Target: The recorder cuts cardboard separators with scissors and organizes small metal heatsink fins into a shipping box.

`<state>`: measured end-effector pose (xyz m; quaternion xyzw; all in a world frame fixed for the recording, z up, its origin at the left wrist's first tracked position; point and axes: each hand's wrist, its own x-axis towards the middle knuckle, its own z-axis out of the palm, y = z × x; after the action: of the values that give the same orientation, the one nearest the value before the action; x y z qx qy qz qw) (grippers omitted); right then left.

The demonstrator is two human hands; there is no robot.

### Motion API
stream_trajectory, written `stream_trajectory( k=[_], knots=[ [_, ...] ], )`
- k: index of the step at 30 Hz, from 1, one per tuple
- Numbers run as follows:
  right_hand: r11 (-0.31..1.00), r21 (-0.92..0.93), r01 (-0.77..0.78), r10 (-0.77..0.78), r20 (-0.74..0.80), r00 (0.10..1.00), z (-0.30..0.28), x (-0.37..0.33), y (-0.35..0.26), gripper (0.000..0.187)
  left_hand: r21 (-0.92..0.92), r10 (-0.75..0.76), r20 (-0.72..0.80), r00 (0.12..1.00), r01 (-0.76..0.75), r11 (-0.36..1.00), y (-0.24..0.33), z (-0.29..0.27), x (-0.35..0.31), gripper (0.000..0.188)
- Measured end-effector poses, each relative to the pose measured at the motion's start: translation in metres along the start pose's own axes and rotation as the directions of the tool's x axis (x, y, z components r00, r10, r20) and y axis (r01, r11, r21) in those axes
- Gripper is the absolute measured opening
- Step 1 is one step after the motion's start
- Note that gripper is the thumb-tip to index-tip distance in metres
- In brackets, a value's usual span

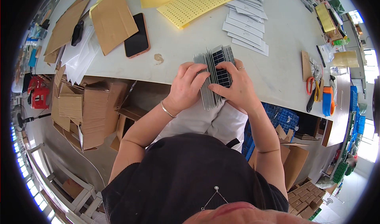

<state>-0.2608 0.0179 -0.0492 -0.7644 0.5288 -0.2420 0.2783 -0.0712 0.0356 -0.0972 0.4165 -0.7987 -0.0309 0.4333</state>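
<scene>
A person in a dark top sits at the edge of a white table [277, 73], seen from above. At the centre, both hands close on a stack of thin grey cards [215, 75] fanned open like a book, with dark gridded panels showing on the open faces. The left hand [186, 87], a bracelet on its wrist, clamps the stack's left side, fingers over the top. The right hand [237, 87], wearing a ring, grips the right side with the thumb pressed on an open card. The stack sits at the table's near edge.

At 11 o'clock from the hands lie a black smartphone [137, 36] and a brown cardboard sheet [113, 20]. At 12 o'clock lie yellow perforated sheets [194, 4]. At 1 o'clock, overlapping white cards [245, 26] form a row. At 3 o'clock, orange-handled scissors [310, 85] rest near the table's right side.
</scene>
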Motion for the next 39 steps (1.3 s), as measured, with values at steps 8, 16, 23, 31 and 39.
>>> stream_trajectory(
  k=[8,16,23,31,39],
  knots=[
    [1.0,-0.001,0.001,-0.001,0.004,1.0,0.0,-0.001,-0.001,0.054,0.002,-0.005,-0.009,1.0,0.005,1.0,-0.001,0.001,-0.002,0.039],
    [0.998,0.033,-0.047,0.046,0.045,0.998,-0.003,-0.001,-0.005,0.054,-0.003,0.007,-0.03,1.0,-0.007,1.0,-0.002,0.003,-0.001,0.038],
    [0.965,0.256,0.06,-0.073,0.045,0.996,-0.008,0.0,0.004,0.043,0.008,0.032,-0.04,0.999,-0.032,0.999,-0.003,0.003,-0.001,0.04],
    [0.998,-0.068,0.013,-0.012,0.02,1.0,-0.002,-0.002,-0.014,0.054,-0.026,0.066,-0.029,0.997,-0.067,0.997,-0.004,0.002,-0.001,0.044],
    [0.999,-0.042,0.012,-0.011,0.027,1.0,-0.004,-0.001,-0.014,0.06,-0.054,0.104,-0.082,0.991,-0.109,0.993,-0.009,0.007,-0.004,0.043]
  ],
)
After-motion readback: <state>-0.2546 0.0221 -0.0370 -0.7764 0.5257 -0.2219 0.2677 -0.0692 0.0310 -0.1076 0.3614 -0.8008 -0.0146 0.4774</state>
